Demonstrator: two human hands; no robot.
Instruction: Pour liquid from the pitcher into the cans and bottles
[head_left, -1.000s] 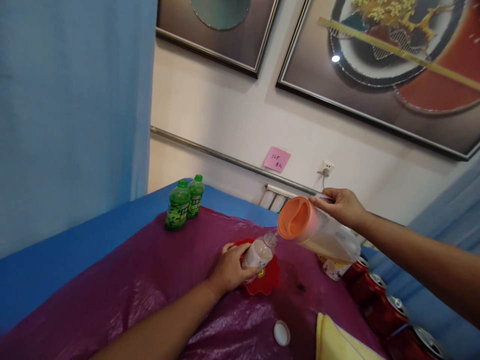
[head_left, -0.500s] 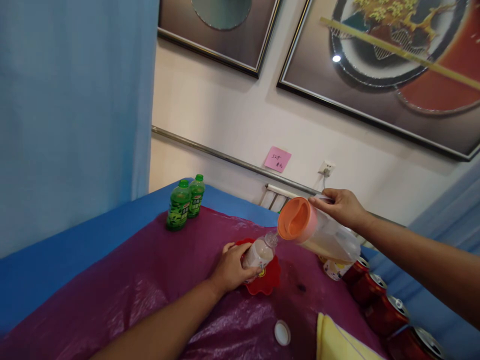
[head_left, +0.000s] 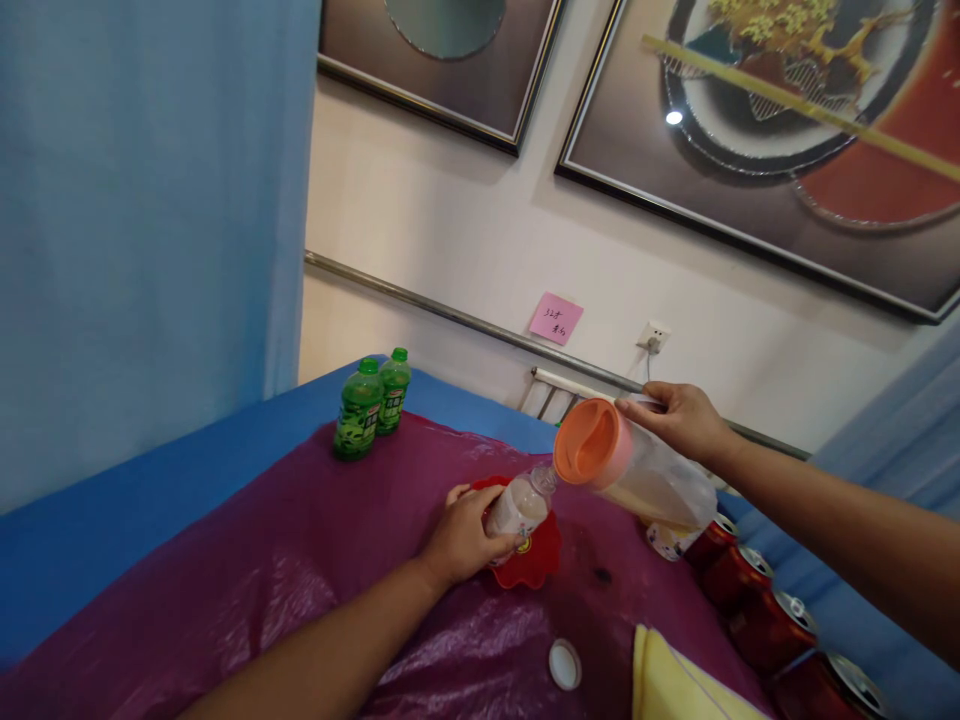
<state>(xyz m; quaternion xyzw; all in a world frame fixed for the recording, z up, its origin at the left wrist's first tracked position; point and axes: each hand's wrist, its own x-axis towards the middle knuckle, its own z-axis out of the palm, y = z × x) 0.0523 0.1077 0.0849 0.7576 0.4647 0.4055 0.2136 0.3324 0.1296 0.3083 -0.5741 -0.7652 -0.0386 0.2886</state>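
Observation:
My left hand [head_left: 469,530] is wrapped round a small clear bottle [head_left: 517,507] with a pale label, tilted to the right over a red scalloped dish [head_left: 536,565]. The bottle's mouth is uncapped. In my right hand [head_left: 686,425] is the handle of a clear plastic pitcher [head_left: 660,475] with an orange lid [head_left: 589,442]. The pitcher lies tipped to the left, its lid edge at the bottle's mouth, and pale yellowish liquid shows inside. I cannot make out a stream between them. A white cap [head_left: 565,665] lies on the purple sheet [head_left: 322,560].
Two green bottles [head_left: 358,415] stand at the back left on the blue-covered table [head_left: 450,402]. Several red cans [head_left: 772,630] line the right edge beside a patterned cup [head_left: 667,540]. A folded yellow cloth [head_left: 682,680] lies at the front right. A metal rail [head_left: 450,315] crosses the wall behind.
The pitcher in my right hand has tipped very slightly and shifted a little left. My left hand and the bottle have hardly moved.

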